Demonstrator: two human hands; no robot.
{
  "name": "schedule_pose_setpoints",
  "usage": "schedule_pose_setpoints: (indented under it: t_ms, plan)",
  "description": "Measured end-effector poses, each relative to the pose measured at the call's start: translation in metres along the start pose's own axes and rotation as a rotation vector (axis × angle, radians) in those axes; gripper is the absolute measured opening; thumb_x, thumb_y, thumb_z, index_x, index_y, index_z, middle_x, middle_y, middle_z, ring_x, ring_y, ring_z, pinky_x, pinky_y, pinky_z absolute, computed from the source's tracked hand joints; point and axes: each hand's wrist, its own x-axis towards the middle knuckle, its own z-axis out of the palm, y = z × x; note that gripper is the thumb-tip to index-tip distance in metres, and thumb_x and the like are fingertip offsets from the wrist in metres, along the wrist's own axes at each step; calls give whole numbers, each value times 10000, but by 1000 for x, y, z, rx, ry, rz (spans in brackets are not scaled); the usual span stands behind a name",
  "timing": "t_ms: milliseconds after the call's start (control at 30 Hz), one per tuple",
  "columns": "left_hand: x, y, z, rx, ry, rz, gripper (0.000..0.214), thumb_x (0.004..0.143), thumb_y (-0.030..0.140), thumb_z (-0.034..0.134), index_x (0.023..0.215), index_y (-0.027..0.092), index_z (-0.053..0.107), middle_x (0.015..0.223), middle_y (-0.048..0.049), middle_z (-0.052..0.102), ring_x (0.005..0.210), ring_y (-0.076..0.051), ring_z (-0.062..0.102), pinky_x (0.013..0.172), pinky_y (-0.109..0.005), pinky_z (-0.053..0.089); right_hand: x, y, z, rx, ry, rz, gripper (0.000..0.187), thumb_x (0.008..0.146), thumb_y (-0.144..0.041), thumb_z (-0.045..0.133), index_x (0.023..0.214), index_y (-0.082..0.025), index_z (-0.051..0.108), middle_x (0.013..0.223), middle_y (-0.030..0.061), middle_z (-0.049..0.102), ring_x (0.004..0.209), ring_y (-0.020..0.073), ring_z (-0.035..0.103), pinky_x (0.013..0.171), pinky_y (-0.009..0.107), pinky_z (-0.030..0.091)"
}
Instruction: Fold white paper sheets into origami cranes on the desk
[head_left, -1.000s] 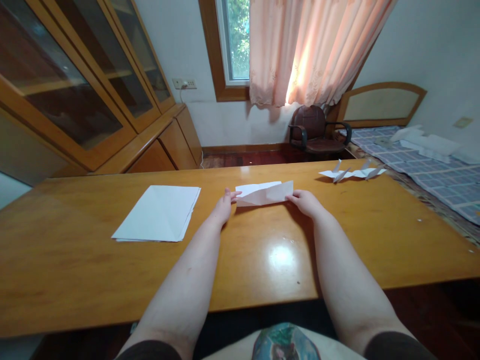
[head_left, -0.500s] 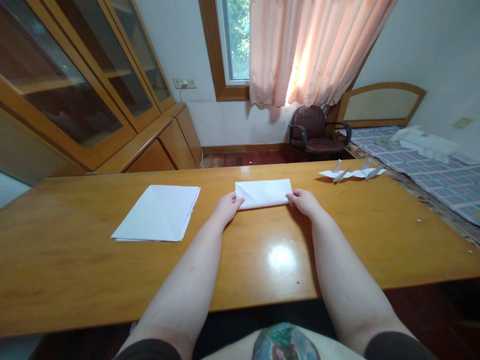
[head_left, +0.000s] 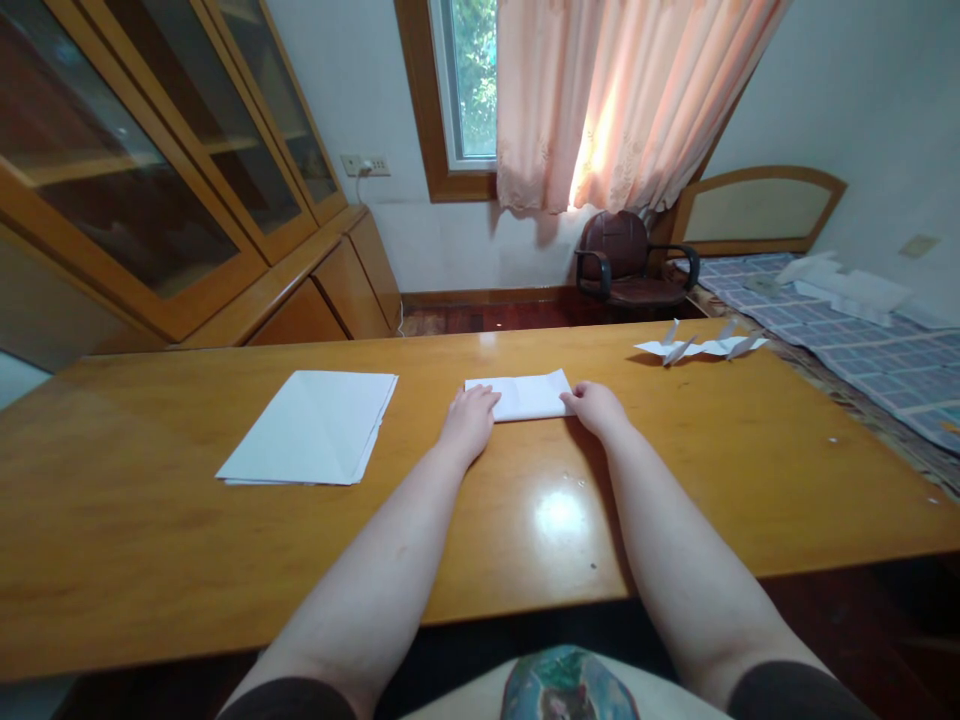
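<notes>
A white sheet of paper (head_left: 526,398), folded into a long rectangle, lies on the table in front of me. Its far right corner sticks up slightly. My left hand (head_left: 470,415) rests on the paper's left end, fingers stretched out flat over it. At the other end, my right hand (head_left: 592,405) pinches the near right corner between thumb and fingers. The undersides of the right fingers are hidden.
To the left lies a stack of white square paper (head_left: 311,428). Folded white paper figures (head_left: 701,347) stand at the table's far right. The wooden table (head_left: 510,540) has a glossy top. Beyond it are a brown armchair (head_left: 619,250), a bed (head_left: 840,310) and a glass-door cabinet (head_left: 255,225).
My left hand has shifted from gripping the paper's left edge to lying flat on top of it. The paper has dropped flatter, and my right hand has moved slightly left.
</notes>
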Motion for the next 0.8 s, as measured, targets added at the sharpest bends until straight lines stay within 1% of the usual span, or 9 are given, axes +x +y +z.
schedule_pose_setpoints:
  t_ms: [67, 100, 167, 233, 367, 467, 567, 700, 800]
  plan:
    - [-2, 8, 0, -11, -88, 147, 413, 926, 266, 383, 1316, 239, 519, 1423, -46, 473, 1331, -201, 381, 1150, -407, 189, 1, 0, 2, -17, 0, 11, 265, 816, -408, 546, 805, -174, 669, 783, 83, 682, 709, 182, 587, 601, 249, 361]
    - [-3, 11, 1, -4, -111, 184, 439, 930, 320, 399, 1352, 232, 480, 1445, -57, 445, 1352, -217, 353, 1153, -430, 172, 2, 0, 2, -28, 1, 15, 265, 815, -408, 541, 807, -176, 669, 797, 87, 685, 722, 188, 593, 601, 252, 363]
    - [-6, 15, 1, 21, -128, 211, 501, 923, 392, 426, 1396, 227, 420, 1486, -73, 383, 1386, -248, 291, 1153, -471, 142, 2, 0, 3, -51, -2, 18, 268, 815, -401, 532, 804, -173, 670, 811, 99, 690, 737, 201, 603, 597, 260, 366]
    - [-9, 17, 0, 39, -134, 206, 516, 915, 405, 448, 1400, 236, 411, 1496, -75, 365, 1385, -259, 292, 1146, -470, 162, 2, -1, 2, -72, -14, 3, 265, 817, -380, 521, 792, -164, 673, 813, 115, 692, 741, 213, 612, 600, 270, 375]
    - [-13, 21, -4, 29, -149, 188, 437, 901, 360, 479, 1324, 250, 497, 1395, -73, 500, 1265, -254, 452, 1071, -412, 317, 1, -2, 2, -110, -56, -43, 245, 814, -321, 511, 772, -150, 682, 825, 139, 699, 747, 230, 626, 619, 281, 398]
    - [-14, 23, -5, 20, -132, 191, 388, 899, 333, 481, 1274, 250, 541, 1330, -70, 559, 1205, -254, 500, 1037, -411, 355, 0, -3, 1, -136, -69, -42, 237, 807, -303, 511, 808, -148, 691, 853, 138, 706, 770, 226, 633, 630, 272, 408]
    - [-14, 25, -2, 30, -104, 190, 390, 911, 314, 459, 1286, 233, 533, 1346, -80, 546, 1244, -264, 471, 1080, -450, 298, 0, -5, 1, -153, -63, -26, 239, 806, -293, 504, 848, -155, 694, 882, 138, 709, 790, 226, 636, 646, 271, 419]
    - [-13, 25, 4, 72, -115, 173, 444, 926, 349, 432, 1358, 250, 461, 1439, -67, 452, 1373, -281, 307, 1139, -527, 130, 0, -7, 2, -156, -52, 2, 250, 803, -300, 499, 874, -162, 695, 900, 144, 706, 811, 240, 637, 673, 290, 432]
    - [-12, 24, 8, 75, -165, 151, 528, 915, 430, 441, 1409, 250, 395, 1490, -80, 375, 1391, -296, 268, 1136, -540, 126, -1, -8, 2, -155, -45, 19, 239, 796, -288, 506, 870, -165, 697, 892, 143, 707, 815, 236, 640, 680, 287, 434]
